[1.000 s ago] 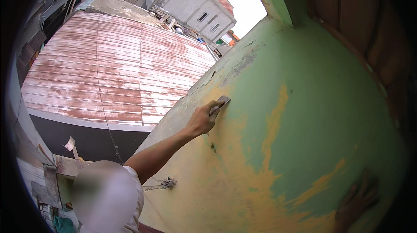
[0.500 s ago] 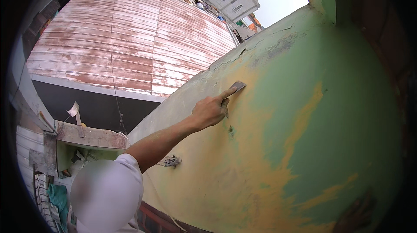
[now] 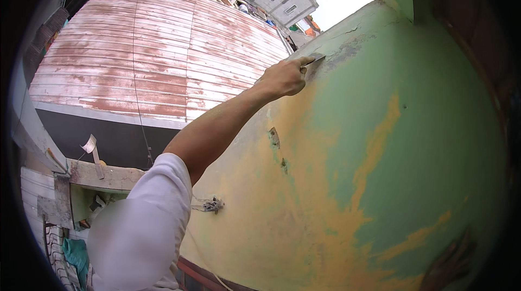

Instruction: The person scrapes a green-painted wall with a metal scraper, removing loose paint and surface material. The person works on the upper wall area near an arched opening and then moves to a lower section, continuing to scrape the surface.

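Note:
My left hand is closed round a scraper with a thin flat metal blade, its handle hidden in my grip. The blade meets the wall near its far upper edge, by a grey, flaking patch. The wall is green, with worn yellow and pale areas. Below my left arm a chipped hole shows in its surface. At the lower right, my right hand lies dim in shadow against the wall, fingers spread, holding nothing.
Loose wires stick out of the wall beneath my left arm. Beyond the wall's edge lies a rusty corrugated roof, lower down. A ledge, a teal cloth and a red-brown rail are at the lower left.
My left hand has carried the scraper up and farther along the wall, from the yellow area to the flaking patch. The chipped hole has come into view. My right hand shows a little more.

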### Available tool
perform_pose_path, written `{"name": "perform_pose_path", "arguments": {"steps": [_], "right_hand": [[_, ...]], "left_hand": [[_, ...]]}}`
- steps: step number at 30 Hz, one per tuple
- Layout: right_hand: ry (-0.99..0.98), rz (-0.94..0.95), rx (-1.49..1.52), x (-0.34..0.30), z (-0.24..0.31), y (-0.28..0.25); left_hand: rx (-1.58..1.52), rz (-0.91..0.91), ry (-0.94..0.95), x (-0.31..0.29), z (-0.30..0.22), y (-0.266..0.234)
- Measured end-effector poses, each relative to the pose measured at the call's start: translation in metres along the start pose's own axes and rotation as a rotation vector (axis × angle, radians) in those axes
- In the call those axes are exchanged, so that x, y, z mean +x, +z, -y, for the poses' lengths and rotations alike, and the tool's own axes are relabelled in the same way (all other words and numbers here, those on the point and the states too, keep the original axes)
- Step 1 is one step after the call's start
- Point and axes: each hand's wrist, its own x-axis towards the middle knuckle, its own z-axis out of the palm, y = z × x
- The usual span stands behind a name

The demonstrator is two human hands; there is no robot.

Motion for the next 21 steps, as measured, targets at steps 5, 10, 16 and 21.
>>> {"name": "perform_pose_path", "arguments": {"steps": [5, 10, 16, 21], "right_hand": [[-0.075, 0.000, -0.013, -0.004, -0.005, 0.014], [-0.072, 0.043, -0.172, -0.006, -0.001, 0.014], [0.162, 0.212, 0.081, -0.006, 0.004, 0.015], [0.145, 0.131, 0.091, -0.007, 0.003, 0.020]], "left_hand": [[0.042, 0.038, 0.026, -0.011, 0.000, 0.008], [0.033, -0.042, 0.087, 0.023, -0.023, -0.003], [-0.002, -0.222, 0.150, 0.081, -0.073, -0.007], [-0.017, -0.163, 0.075, 0.088, -0.082, -0.013]]}}
